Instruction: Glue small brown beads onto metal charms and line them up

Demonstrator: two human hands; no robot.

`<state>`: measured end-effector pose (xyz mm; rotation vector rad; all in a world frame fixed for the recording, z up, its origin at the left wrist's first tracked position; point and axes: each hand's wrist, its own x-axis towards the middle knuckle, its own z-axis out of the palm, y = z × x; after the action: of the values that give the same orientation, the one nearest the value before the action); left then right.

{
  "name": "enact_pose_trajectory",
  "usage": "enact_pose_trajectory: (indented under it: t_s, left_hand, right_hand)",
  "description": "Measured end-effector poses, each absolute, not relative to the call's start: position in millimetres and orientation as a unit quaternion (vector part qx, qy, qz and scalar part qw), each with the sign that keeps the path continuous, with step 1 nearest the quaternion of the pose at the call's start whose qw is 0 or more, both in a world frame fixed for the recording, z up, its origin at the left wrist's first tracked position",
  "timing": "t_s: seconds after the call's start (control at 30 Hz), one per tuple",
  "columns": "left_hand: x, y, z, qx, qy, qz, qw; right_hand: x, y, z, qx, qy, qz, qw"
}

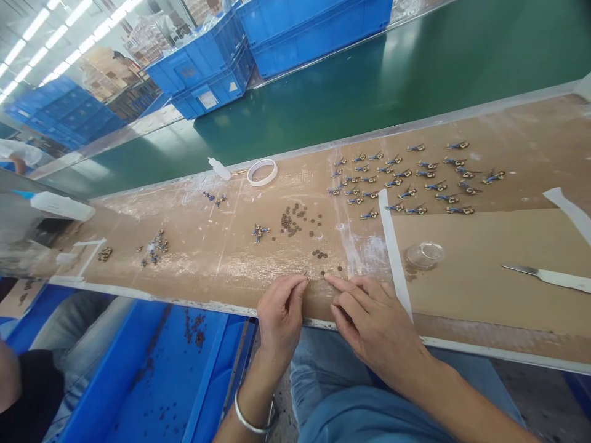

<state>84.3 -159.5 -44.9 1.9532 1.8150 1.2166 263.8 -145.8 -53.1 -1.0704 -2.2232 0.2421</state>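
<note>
My left hand (281, 307) rests at the near edge of the cardboard-covered bench (484, 289), fingers curled with thumb and fingertips pinched on something tiny. My right hand (369, 314) lies beside it, index finger stretched forward and touching the bench near a few small brown discs (332, 270). A larger scatter of brown discs (298, 220) lies further out. One small blue and gold figure (260, 232) lies left of that scatter. Several blue and gold figures (406, 178) lie in rows at the far right.
A clear dish (425, 254), a knife (549, 276), a tape roll (262, 171) and a small white bottle (218, 168) sit on the bench. A green conveyor (369, 80) runs behind, with blue crates (286, 37) beyond. A blue crate (152, 375) stands below left, beside another person's legs (69, 332).
</note>
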Motion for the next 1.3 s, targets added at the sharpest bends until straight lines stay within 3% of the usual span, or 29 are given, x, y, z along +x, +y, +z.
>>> enact_pose_trajectory:
  t_s: [0.5, 0.77, 1.3]
  left_hand:
    - [86, -160, -43, 0.669, 0.618, 0.403, 0.094]
    - [88, -146, -37, 0.701, 0.611, 0.353, 0.103]
    - [91, -127, -23, 0.756, 0.605, 0.238, 0.078]
  right_hand:
    - [261, -146, -53, -0.407, -0.851, 0.092, 0.32]
    - [274, -155, -53, -0.39, -0.816, 0.129, 0.407]
    - [283, -160, -60, -0.397, -0.793, 0.138, 0.442]
